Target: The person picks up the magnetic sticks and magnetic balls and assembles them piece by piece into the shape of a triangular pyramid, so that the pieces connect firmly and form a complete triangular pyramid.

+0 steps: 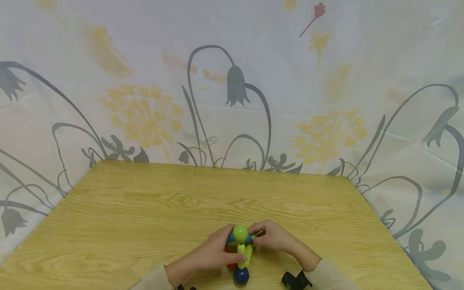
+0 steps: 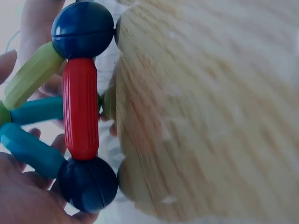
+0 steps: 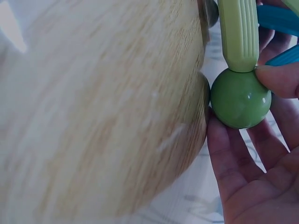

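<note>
A toy built of rods and balls stands on the wooden table (image 1: 145, 209) near its front edge. It has a green ball (image 1: 240, 233) on top, light green rods (image 1: 243, 254) below it, a dark blue ball (image 1: 241, 276) at the base and a red rod (image 2: 80, 108) joining two dark blue balls (image 2: 88, 183). Teal rods (image 2: 32, 149) run toward my palm. My left hand (image 1: 217, 247) curls round the toy's left side. From the other side my right hand (image 1: 267, 235) holds the toy, its thumb and fingers (image 3: 280, 79) closed on the green ball (image 3: 239, 98).
A pale cloth (image 1: 232, 100) printed with grey and yellow flowers hangs behind and beside the table. A black wrist strap (image 1: 295, 280) shows at my right sleeve. The table's far edge (image 1: 224, 166) lies well beyond the toy.
</note>
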Demonstrator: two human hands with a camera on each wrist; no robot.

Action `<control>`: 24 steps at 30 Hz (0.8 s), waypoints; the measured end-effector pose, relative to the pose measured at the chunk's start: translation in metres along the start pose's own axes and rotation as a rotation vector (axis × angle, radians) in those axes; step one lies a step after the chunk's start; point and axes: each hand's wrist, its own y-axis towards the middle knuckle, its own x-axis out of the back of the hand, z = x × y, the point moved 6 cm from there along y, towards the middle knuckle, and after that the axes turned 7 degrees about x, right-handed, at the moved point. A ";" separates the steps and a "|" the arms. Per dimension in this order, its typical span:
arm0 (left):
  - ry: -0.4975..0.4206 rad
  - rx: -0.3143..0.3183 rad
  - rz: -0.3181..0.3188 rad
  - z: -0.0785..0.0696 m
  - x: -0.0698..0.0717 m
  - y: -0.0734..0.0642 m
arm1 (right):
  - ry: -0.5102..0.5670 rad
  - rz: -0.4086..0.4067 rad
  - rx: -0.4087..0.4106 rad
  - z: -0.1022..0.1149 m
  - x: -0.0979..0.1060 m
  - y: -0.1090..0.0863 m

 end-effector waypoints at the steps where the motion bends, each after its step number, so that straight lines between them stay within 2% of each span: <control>1: 0.000 0.006 0.001 0.001 0.001 0.000 | -0.004 -0.003 0.002 0.000 0.000 0.000; 4: -0.004 0.019 -0.001 0.003 0.008 -0.002 | -0.001 -0.008 0.009 -0.001 0.000 0.000; 9: 0.002 -0.012 -0.029 0.001 0.020 -0.007 | 0.000 -0.015 0.005 -0.003 0.001 -0.002; 16: 0.009 -0.008 -0.061 0.000 0.025 -0.010 | 0.009 -0.016 0.015 -0.005 -0.001 -0.003; 20: 0.017 0.002 -0.111 0.006 0.032 -0.010 | 0.004 -0.026 0.014 -0.009 0.000 -0.006; 24: 0.038 0.004 -0.184 0.015 0.048 -0.015 | -0.012 -0.069 0.008 -0.010 0.006 -0.016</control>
